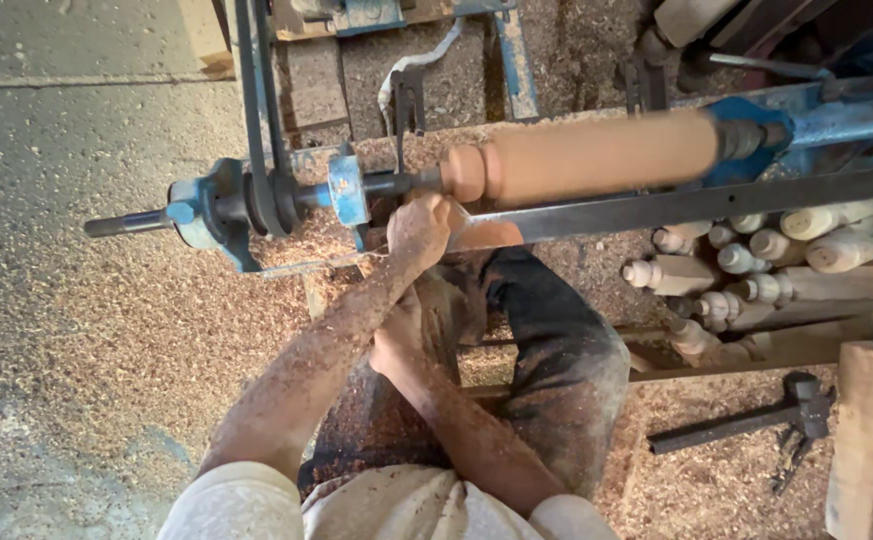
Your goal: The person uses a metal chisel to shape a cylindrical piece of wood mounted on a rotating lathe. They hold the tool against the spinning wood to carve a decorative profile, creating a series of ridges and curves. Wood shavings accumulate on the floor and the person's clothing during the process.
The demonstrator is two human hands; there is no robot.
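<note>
1. Nearest the camera, the person's two sawdust-coated forearms cross over a dark trouser knee (556, 350), below the long dark steel tool rest bar (696, 205).
2. The right hand (401, 335) sits below the bar, behind the left forearm; its fingers are hidden, so I cannot tell whether its grip is clenched or released.
3. The left hand (421, 225) is at the bar's left end, fingers curled in a clenched grip around something I cannot make out.
4. Just beyond the bar, the long round pale wooden spindle (586, 158) lies level in the blue metal lathe (346, 190), blurred.
5. Right of the knee, under the bar, turned pale wooden legs (756, 265) lie stacked; a dark hammer (746, 420) lies on the sawdust-covered floor (106, 330) nearby.
</note>
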